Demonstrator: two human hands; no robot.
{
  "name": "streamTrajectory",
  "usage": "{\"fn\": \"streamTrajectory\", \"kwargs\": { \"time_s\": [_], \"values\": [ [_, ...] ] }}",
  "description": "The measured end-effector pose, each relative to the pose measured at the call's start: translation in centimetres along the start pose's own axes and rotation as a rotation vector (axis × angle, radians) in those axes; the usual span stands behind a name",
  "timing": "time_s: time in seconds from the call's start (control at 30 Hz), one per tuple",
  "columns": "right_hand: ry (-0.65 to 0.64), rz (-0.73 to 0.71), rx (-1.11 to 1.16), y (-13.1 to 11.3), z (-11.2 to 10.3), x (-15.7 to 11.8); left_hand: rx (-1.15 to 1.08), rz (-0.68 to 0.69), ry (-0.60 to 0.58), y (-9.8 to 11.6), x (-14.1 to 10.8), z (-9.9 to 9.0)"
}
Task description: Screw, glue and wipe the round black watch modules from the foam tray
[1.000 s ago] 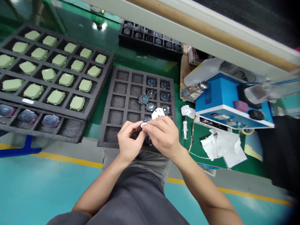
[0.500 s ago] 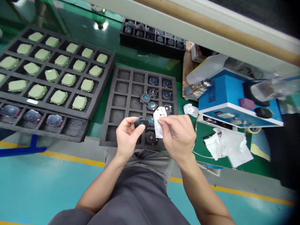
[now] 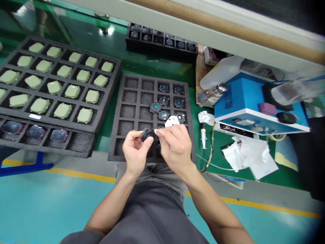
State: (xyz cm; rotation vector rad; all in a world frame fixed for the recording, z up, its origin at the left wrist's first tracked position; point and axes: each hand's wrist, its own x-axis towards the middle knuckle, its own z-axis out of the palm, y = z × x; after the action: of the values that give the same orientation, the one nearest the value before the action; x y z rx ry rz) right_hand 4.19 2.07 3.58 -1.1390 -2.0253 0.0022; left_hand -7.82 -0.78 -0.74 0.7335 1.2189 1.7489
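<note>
My left hand [image 3: 134,152] grips a round black watch body [image 3: 146,134] between thumb and fingers, above the near part of a black foam tray [image 3: 138,112]. My right hand [image 3: 175,146] pinches a crumpled white wipe [image 3: 172,121] with dark smudges. A small tip of the wipe is at the right edge of the watch body; whether it presses there I cannot tell. Several more round watch bodies [image 3: 164,101] lie in the tray's two right columns, and one rests across a divider. My right hand hides the tray's near right compartments.
At left, a large foam tray [image 3: 98,108] of green square watch cases overlaps one with purple-framed watches [image 3: 59,135]. A syringe [image 3: 203,138], crumpled white paper [image 3: 247,154] and a blue machine [image 3: 238,96] stand right. Another filled tray [image 3: 162,47] lies behind, under a shelf edge [image 3: 177,23].
My right hand has moved left with the wipe, bringing it to the watch body in my left hand. The syringe on the right has come into sight.
</note>
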Motion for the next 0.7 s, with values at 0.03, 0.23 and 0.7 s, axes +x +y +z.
{"fn": "streamTrajectory", "kwargs": {
  "time_s": [0.03,0.23,0.7],
  "values": [
    [0.018,0.031,0.012,0.2,-0.3,0.0,0.002,0.01,0.009,-0.1,0.0,-0.1],
    [0.146,0.322,0.218,1.1,-1.1,0.0,0.077,-0.01,-0.086,-0.1,0.2,-0.4],
    [0.059,0.037,0.2,-0.2,0.0,-0.5,0.136,0.094,-0.112,0.9,0.0,0.5]
  ]
}}
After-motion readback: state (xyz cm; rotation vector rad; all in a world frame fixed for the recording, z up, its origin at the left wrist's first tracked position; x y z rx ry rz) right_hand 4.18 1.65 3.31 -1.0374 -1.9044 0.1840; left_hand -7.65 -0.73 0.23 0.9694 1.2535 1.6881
